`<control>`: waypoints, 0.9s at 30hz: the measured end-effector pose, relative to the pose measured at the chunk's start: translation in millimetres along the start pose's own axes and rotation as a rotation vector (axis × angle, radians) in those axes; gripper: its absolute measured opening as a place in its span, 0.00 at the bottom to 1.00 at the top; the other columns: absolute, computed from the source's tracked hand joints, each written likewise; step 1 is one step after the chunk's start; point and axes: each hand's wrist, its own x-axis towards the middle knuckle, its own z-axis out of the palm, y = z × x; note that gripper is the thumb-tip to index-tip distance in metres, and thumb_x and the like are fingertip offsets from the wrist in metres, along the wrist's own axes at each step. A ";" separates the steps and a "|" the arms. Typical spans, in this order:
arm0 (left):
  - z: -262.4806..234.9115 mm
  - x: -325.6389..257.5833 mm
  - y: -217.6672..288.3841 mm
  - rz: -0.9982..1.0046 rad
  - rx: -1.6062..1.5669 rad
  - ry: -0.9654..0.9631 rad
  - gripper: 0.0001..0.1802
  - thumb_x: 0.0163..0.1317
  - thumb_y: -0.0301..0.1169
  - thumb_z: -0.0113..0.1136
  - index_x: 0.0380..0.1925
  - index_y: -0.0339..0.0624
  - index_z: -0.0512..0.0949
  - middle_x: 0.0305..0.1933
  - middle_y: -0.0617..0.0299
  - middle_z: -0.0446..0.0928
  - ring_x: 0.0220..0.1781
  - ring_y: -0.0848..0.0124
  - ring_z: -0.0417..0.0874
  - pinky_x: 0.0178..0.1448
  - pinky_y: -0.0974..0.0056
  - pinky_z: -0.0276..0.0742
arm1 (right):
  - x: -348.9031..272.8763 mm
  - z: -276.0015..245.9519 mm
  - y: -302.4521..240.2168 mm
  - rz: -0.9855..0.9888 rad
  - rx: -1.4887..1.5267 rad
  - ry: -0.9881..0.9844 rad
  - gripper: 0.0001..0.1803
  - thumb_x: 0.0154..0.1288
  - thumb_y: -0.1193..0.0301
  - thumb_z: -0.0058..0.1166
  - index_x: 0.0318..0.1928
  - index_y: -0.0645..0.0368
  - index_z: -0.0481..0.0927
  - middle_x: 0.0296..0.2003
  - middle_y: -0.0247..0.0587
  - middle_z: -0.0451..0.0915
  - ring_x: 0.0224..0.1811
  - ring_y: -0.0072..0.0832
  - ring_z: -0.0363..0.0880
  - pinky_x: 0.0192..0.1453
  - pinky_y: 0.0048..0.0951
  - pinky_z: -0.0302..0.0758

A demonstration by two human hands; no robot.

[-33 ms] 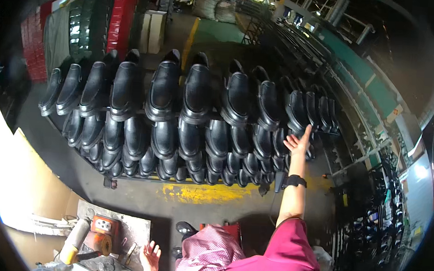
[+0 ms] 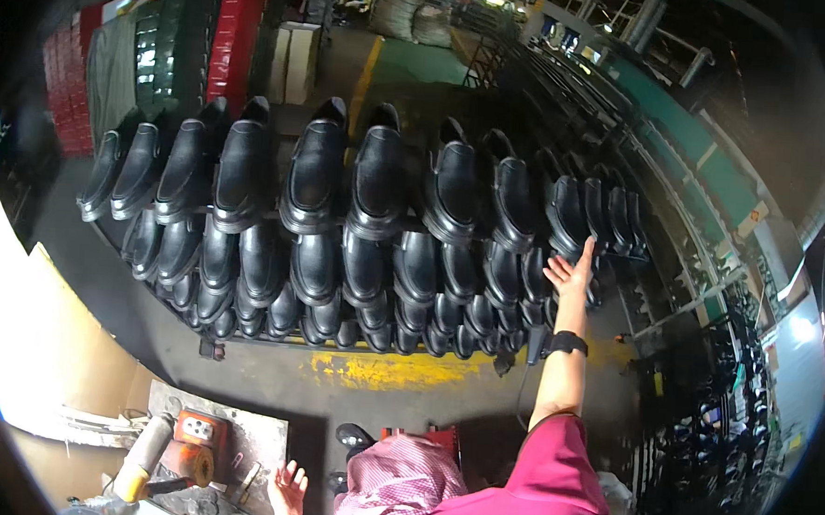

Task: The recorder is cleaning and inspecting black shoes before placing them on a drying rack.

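My right arm stretches forward to the right end of a tiered rack of black shoes. Its hand, my right hand (image 2: 572,271), is open with fingers spread, just below a black slip-on shoe (image 2: 564,214) on the top tier. I cannot tell whether the fingertips touch that shoe. Down at the lower edge, my left hand (image 2: 287,486) is open with fingers apart and holds nothing. It is nearest to a worn work table (image 2: 268,427). More black loafers (image 2: 314,187) stand toes toward me in several tiers, the lower ones partly hidden by the upper.
On the table are an orange-red machine (image 2: 196,442) and a grey-and-yellow cylindrical tool (image 2: 146,453). A dark rack of shoes (image 2: 712,422) lines the right side. Stacks of red crates (image 2: 233,38) stand far left. Yellow floor paint (image 2: 379,369) runs below the shoe rack.
The view has shifted very slightly, so the scene sits a little further right. Both hands keep the same pose beside the same things.
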 end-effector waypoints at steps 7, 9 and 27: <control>-19.7 4.5 -12.8 0.003 0.017 0.100 0.20 0.57 0.43 0.49 0.47 0.46 0.67 0.44 0.58 0.72 0.39 0.63 0.77 0.37 0.62 0.76 | -4.1 1.8 20.4 -0.205 0.242 -0.191 0.28 0.51 0.55 0.56 0.50 0.55 0.67 0.37 0.46 0.75 0.33 0.44 0.77 0.36 0.39 0.76; -25.2 7.9 -13.3 -0.015 0.064 0.131 0.21 0.57 0.42 0.50 0.48 0.45 0.67 0.44 0.57 0.72 0.37 0.63 0.77 0.36 0.62 0.77 | -42.4 -11.2 36.6 -0.327 0.401 -0.228 0.25 0.54 0.55 0.54 0.47 0.55 0.69 0.36 0.41 0.76 0.31 0.42 0.77 0.38 0.36 0.73; -49.3 -12.7 -49.3 0.057 0.084 0.410 0.18 0.58 0.41 0.48 0.46 0.44 0.69 0.42 0.55 0.76 0.33 0.64 0.79 0.32 0.66 0.76 | -273.4 66.1 286.8 0.524 -0.450 -1.272 0.26 0.52 0.70 0.52 0.51 0.66 0.65 0.42 0.45 0.73 0.40 0.35 0.76 0.31 0.35 0.80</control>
